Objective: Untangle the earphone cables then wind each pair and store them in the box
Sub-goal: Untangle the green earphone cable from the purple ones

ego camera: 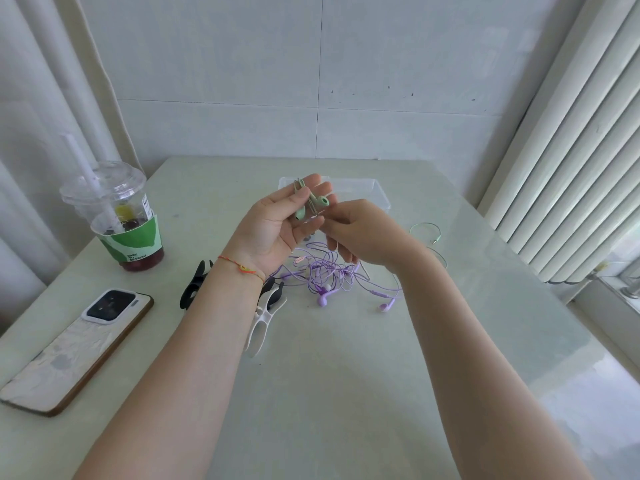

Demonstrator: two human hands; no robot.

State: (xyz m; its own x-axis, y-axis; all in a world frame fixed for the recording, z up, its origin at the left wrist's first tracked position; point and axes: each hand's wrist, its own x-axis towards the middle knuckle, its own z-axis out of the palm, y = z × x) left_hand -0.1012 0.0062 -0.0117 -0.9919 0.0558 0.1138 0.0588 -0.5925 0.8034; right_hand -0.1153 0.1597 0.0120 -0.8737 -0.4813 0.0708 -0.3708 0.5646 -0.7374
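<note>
Filling most of your view, the pale desk runs from the near edge up to the tiled wall. Along its left edge lies a phone, back up, and beyond it toward the far left corner stands a clear plastic cup with a green sleeve, a straw and dark red drink at the bottom. Near the far edge sits the clear box, partly hidden behind your hands.

Your left hand is raised above the middle of the desk, palm up, fingers loosely curled round the green earphones; both buds and a few turns of cable lie across your fingers. Your right hand is just beside it, palm down, fingertips pinching the green cable where it leaves your left hand. A loose length of that green cable with its plug lies on the desk toward the right edge.

Below your hands, the purple earphones lie in a tangled heap at the middle of the desk, buds toward the near side. A black clip sits left of your left wrist, and a white clip shows just beside that forearm, with another dark piece partly hidden behind the wrist. A red-orange thread bracelet circles your left wrist.
</note>
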